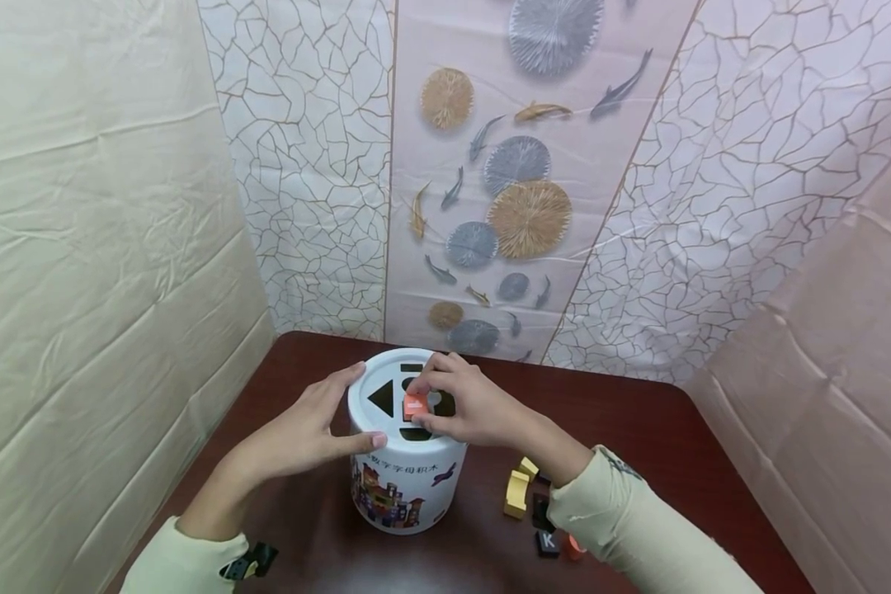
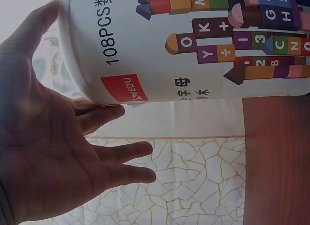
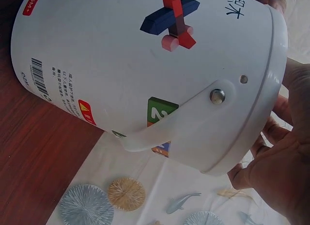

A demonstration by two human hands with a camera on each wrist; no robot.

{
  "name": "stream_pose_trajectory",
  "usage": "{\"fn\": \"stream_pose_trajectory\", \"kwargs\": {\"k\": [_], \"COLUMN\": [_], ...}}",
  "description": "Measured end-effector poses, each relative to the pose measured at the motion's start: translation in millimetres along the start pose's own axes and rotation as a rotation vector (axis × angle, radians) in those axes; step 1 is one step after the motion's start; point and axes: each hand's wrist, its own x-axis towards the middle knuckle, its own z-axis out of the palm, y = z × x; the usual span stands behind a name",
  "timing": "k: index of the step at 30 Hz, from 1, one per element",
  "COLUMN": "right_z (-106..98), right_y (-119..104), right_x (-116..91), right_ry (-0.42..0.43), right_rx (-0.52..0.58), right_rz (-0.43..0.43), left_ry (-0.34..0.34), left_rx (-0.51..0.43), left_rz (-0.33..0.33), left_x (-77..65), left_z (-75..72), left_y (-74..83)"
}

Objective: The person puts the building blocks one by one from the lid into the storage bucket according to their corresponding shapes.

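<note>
A white bucket [image 1: 408,487] with printed block pictures stands upright on the table, its lid [image 1: 374,375] cut with dark shaped holes. Between thumb and fingers, my right hand [image 1: 475,404] pinches an orange block [image 1: 415,406] with a white mark, right at a hole in the middle of the lid. My left hand [image 1: 304,429] rests on the bucket's left rim, thumb across the front edge and fingers spread along the side. In the left wrist view, some fingertips touch the bucket wall [image 2: 155,55] while others extend past it. The right wrist view hides the orange block behind the lid's rim.
Right of the bucket, partly under the right sleeve, lie yellow blocks [image 1: 516,493], a black block with a K [image 1: 547,543] and an orange piece [image 1: 574,548]. A white handle [image 3: 164,128] hangs on the bucket's side. Draped cloth walls [image 1: 319,165] surround the dark red table [image 1: 624,412].
</note>
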Motion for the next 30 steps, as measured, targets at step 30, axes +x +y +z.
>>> {"fn": "stream_pose_trajectory", "kwargs": {"k": [30], "right_z": [-37], "right_y": [76], "right_x": [-174], "right_ry": [0.188], "right_rx": [-0.161], "right_rz": [0.265], "left_ry": [-0.034], "left_rx": [0.001], "left_rz": [-0.02], "left_x": [3.0], "left_z": [-1.2], "left_y": [-4.1]}}
